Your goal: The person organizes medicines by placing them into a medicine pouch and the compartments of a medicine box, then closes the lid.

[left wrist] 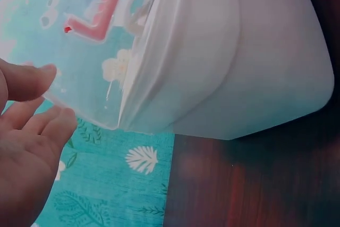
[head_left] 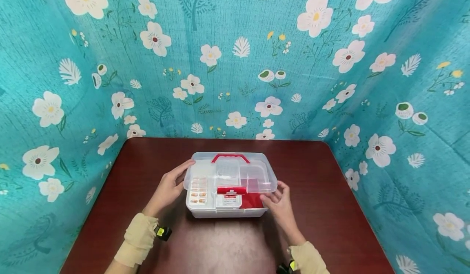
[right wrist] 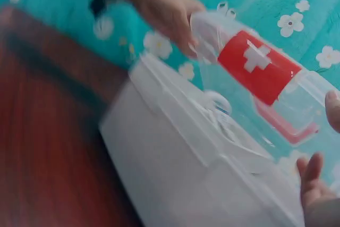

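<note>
A first-aid box [head_left: 235,213] stands on the table, its clear lid [head_left: 260,165] tilted partly up. The lid carries a red carrying handle [head_left: 231,156] and a red label [right wrist: 259,66] with a white cross. My left hand [head_left: 169,190] holds the lid's left edge, thumb on one side and fingers on the other, as the left wrist view shows. At the lid's right front corner my right hand [head_left: 280,203] grips the edge between thumb and fingers. Inside the box are a blister pack of capsules [head_left: 198,197], a small white printed packet [head_left: 230,201] and something red [head_left: 252,201].
The dark reddish-brown table [head_left: 315,225] runs out beyond the box on every side. A turquoise floral curtain [head_left: 235,61] hangs behind it and along both sides. White loops [right wrist: 218,101] show at the box's opening in the right wrist view.
</note>
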Demonstrator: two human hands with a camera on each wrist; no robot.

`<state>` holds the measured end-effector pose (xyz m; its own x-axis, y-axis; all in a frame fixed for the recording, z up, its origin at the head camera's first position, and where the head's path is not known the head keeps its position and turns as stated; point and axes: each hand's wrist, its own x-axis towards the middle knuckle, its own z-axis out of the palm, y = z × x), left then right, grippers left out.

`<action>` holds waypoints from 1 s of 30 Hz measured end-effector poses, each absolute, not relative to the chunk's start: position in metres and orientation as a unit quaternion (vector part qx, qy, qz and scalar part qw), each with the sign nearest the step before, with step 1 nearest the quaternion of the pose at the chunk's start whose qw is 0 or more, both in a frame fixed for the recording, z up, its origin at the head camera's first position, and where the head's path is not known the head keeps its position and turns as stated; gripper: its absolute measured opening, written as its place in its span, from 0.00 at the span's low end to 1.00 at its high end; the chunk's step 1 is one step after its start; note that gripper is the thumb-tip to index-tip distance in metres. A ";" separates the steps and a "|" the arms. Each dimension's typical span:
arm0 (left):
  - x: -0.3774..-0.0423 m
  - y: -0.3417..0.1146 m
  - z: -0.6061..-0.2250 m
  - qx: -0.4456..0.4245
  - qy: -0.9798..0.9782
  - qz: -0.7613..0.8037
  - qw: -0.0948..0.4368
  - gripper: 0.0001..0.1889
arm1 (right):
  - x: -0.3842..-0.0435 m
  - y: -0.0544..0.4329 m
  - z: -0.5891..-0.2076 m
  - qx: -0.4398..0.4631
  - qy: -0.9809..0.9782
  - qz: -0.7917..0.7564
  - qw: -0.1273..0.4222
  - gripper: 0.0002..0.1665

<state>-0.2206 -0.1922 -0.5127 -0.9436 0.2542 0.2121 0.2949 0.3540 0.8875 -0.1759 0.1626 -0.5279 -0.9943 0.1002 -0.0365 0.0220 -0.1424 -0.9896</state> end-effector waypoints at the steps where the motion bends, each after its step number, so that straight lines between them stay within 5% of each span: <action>1: -0.220 -0.193 -0.513 -0.163 -0.821 -0.547 0.018 0.35 | -0.174 0.160 -0.530 -0.055 -0.616 0.786 0.013 0.39; 11: -0.211 -0.194 -0.526 -0.163 -0.818 -0.551 0.024 0.35 | -0.162 0.137 -0.540 -0.032 -0.519 0.843 -0.139 0.12; 30: -0.196 -0.183 -0.542 -0.196 -0.871 -0.448 0.049 0.38 | -0.144 0.136 -0.551 -0.001 -0.658 0.742 -0.128 0.22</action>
<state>-0.1964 -0.1833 -0.5417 -0.9185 0.2976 0.2604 0.3848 0.5210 0.7619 -0.1438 0.1361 -0.5505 -0.9671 -0.1890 -0.1701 0.1916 -0.1018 -0.9762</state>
